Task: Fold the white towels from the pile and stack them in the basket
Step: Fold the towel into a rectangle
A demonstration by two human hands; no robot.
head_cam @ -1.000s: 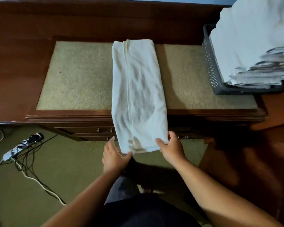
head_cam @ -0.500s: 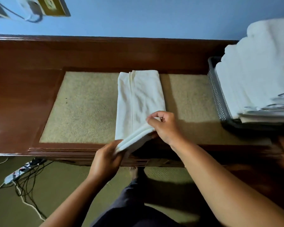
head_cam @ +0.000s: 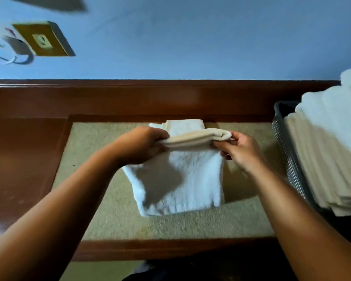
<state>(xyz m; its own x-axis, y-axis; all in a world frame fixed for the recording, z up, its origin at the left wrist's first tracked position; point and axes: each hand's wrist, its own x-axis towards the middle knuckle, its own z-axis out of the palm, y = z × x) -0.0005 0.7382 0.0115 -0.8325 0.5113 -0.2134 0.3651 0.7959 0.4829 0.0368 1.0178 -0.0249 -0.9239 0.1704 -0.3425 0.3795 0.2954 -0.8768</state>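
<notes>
A white towel [head_cam: 190, 179] lies on the beige inset of the wooden desk [head_cam: 24, 159], folded over on itself. My left hand [head_cam: 144, 145] grips the left end of the towel's lifted near edge. My right hand [head_cam: 237, 149] pinches the right end of that same edge. The edge hangs just above the towel's far end, which shows behind my hands. A dark mesh basket [head_cam: 288, 159] stands at the right, stacked high with folded white towels [head_cam: 328, 149].
A blue wall rises behind the desk's raised wooden back. On the wall at upper left is a brass socket plate [head_cam: 43, 39] with a plug and cable. The desk's front edge runs below my forearms.
Both hands carried the towel's near end up from below the desk edge and forward over the rest, folding it in half. The camera tilted up toward the wall.
</notes>
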